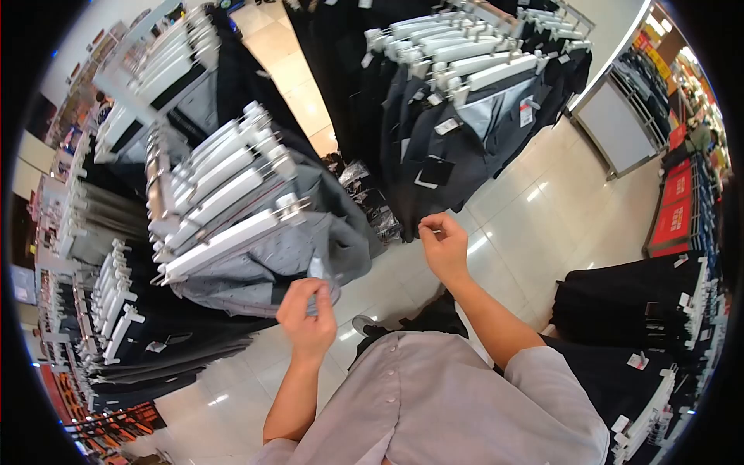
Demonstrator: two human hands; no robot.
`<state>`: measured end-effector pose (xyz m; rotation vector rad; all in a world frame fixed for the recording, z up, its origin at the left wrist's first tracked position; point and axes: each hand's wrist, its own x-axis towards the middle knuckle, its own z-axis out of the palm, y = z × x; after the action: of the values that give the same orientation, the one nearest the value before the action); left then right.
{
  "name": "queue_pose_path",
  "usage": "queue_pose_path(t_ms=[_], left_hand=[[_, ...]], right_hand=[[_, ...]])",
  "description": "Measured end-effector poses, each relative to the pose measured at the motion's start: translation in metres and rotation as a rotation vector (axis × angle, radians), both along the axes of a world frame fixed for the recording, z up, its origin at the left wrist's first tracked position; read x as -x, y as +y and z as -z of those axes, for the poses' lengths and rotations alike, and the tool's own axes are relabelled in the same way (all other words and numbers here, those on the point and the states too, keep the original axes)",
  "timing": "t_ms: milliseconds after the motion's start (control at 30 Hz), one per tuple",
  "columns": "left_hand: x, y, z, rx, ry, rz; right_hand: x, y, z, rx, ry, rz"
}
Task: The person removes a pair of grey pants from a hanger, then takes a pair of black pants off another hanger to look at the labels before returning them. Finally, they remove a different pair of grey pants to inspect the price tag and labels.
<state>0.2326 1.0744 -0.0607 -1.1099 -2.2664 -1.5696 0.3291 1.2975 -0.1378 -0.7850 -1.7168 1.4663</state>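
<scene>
My left hand (306,318) is closed in a pinch at the lower edge of grey trousers (240,267), which hang folded from a white clip hanger (232,246). A pale, shiny patch shows just above its fingertips; I cannot tell what is between them. Out over the floor, my right hand (444,246) has its thumb and fingers pressed together, with nothing showing in them. Its fingertips are right by the low hem of a dark garment (457,178) that carries a black tag (435,171) and hangs on the rack ahead.
More clothes on white hangers (116,318) fill the left side. Ahead stands a rack of dark garments on hangers (473,58). Black trousers (628,298) hang close on my right, beyond them red signs (673,205). Shiny tiles (535,209) cover the floor between racks.
</scene>
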Motion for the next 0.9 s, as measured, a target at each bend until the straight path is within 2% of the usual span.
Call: queue_pose_path(t_ms=[133,233,367,467,567,633,700,767,867,900], left_hand=[[-0.026,0.101,0.005,-0.020,-0.201,0.103],[-0.045,0.196,0.006,-0.039,-0.157,0.129],[-0.038,0.292,0.014,0.090,0.163,0.011],[-0.043,0.335,0.004,0.429,0.016,0.066],[-0.042,0.367,0.018,0.726,0.032,0.007],[-0.034,0.376,0.032,0.791,0.056,-0.080],[-0.021,0.371,0.051,0.702,0.071,-0.113],[-0.013,0.358,0.058,0.519,-0.081,-0.031],[-0.015,0.332,0.076,0.095,-0.500,-0.035],[-0.016,0.327,0.076,0.029,-0.609,-0.054]], right_hand=[[-0.045,0.073,0.016,0.096,-0.032,0.037],[-0.091,0.148,0.037,0.059,-0.060,0.044],[-0.136,0.235,0.034,0.167,-0.085,0.087],[-0.151,0.274,0.024,0.138,-0.112,0.032],[-0.145,0.307,0.012,0.076,-0.121,-0.002],[-0.139,0.327,0.003,0.012,-0.156,-0.008],[-0.134,0.350,-0.003,-0.037,-0.157,-0.020],[-0.128,0.375,-0.004,-0.103,-0.133,-0.030],[-0.112,0.406,-0.016,-0.283,-0.215,-0.076],[-0.106,0.414,-0.020,-0.330,-0.268,-0.095]])
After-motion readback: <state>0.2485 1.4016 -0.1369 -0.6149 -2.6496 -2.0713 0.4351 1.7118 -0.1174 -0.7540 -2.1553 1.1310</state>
